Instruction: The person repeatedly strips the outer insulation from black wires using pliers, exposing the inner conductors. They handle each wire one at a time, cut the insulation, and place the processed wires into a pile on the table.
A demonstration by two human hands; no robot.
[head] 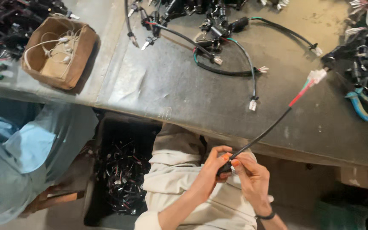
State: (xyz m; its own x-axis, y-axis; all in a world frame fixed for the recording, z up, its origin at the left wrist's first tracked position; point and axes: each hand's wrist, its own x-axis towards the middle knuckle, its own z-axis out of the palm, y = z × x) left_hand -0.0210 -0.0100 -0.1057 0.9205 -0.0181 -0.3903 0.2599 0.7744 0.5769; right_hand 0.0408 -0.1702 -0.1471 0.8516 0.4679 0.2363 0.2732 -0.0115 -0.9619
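My left hand and my right hand meet in my lap, below the table edge. Both pinch the near end of a black sheathed cable, where a small dark part sits between my fingers. The cable rises up and to the right over the table. Its far end shows red and green wires and a white connector, resting on the table top.
The grey worktable carries a heap of black wire harnesses at the back, more at the right, and blue-handled pliers. A brown cardboard box with white wires stands left. A dark bin of cables sits below. A person in light blue sits left.
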